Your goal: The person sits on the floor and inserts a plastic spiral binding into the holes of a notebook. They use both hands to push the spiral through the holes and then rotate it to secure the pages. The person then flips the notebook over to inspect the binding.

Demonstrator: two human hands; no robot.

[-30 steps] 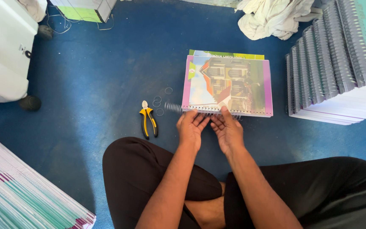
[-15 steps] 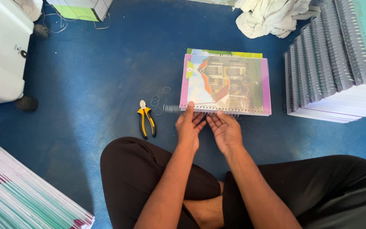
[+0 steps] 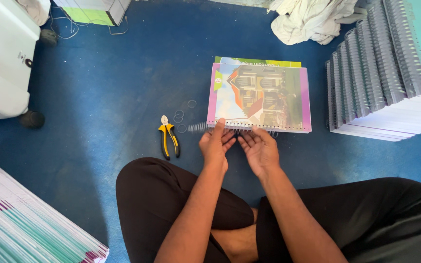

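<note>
Sitting: a person cross-legged on the blue floor (image 3: 98,97), both hands at the near edge of a booklet (image 3: 261,97).
Left hand (image 3: 215,144): fingers curled lightly, fingertips on the wire spiral (image 3: 201,127) at the booklet's near edge; a firm grip cannot be told.
Right hand (image 3: 260,148): palm up, fingers loosely spread, tips just under the spiral edge, holding nothing clearly.
Booklet: flat on the floor, colourful cover up, another booklet beneath it.
Pliers (image 3: 168,136): yellow-handled, on the floor just left of the hands.
Wire rings (image 3: 185,114): small loose loops between pliers and booklet.
Stack of bound booklets (image 3: 386,83): at the right.
Cloth (image 3: 313,19): crumpled, beyond the booklet.
</note>
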